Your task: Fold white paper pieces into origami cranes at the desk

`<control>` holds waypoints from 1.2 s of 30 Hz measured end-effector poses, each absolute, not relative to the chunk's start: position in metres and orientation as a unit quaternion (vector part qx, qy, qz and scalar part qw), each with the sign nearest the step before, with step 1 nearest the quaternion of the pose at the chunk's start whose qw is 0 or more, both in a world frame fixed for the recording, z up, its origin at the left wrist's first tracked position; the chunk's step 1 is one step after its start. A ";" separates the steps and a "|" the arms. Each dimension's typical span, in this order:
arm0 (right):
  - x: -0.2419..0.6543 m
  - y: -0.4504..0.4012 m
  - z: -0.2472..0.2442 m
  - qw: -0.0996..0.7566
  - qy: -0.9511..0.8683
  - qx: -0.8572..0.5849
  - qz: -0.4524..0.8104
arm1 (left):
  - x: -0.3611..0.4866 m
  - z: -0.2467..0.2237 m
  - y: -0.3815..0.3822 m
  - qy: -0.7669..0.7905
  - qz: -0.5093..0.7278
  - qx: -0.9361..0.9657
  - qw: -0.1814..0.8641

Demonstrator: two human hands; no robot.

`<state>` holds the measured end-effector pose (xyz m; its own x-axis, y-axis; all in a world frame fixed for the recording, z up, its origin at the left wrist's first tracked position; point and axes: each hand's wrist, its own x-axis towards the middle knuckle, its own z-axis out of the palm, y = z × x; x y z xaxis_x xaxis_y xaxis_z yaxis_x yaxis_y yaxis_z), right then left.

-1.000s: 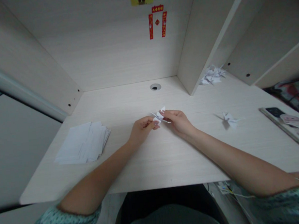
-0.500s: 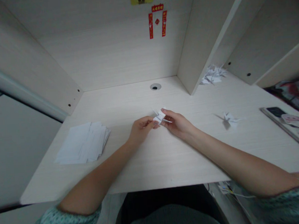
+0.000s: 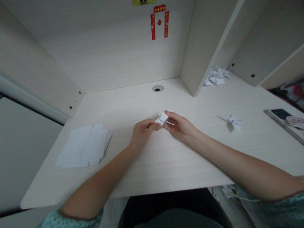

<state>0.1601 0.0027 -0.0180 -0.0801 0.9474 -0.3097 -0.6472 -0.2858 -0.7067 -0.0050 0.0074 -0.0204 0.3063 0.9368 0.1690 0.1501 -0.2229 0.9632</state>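
A small white paper crane (image 3: 162, 119) is held between both hands above the middle of the desk, its thin points sticking out to the upper left and lower right. My left hand (image 3: 142, 131) pinches its left side between thumb and fingers. On the other side, my right hand (image 3: 181, 126) grips its right edge, with the thumb on top and the other fingers partly hidden behind the paper. Another folded paper crane (image 3: 234, 121) lies on the desk to the right of my right hand.
Left on the desk (image 3: 145, 173) lies a stack of white paper sheets (image 3: 84, 146). A phone (image 3: 293, 126) rests at the right. Behind the upright divider (image 3: 202, 48) sits a heap of folded white papers (image 3: 217, 76). A round cable hole (image 3: 158, 88) is near the back wall.
The paper crane has tilted slightly between my fingers, and its wings look spread a little wider. Both hands stay in nearly the same place.
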 end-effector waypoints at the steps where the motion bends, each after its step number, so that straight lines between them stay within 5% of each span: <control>1: 0.160 0.003 -0.019 0.563 -0.214 -0.382 0.701 | -0.005 -0.020 0.007 0.417 0.418 0.660 0.465; 9: 0.166 0.002 -0.018 0.548 -0.468 -0.452 0.526 | -0.005 -0.006 0.000 0.481 0.364 0.710 0.363; 20: 0.165 0.002 -0.023 0.528 -0.508 -0.472 0.490 | -0.006 -0.007 -0.002 0.501 0.335 0.757 0.251; 36: 0.160 -0.002 -0.022 0.551 -0.432 -0.477 0.532 | -0.003 -0.007 -0.001 0.500 0.368 0.707 0.338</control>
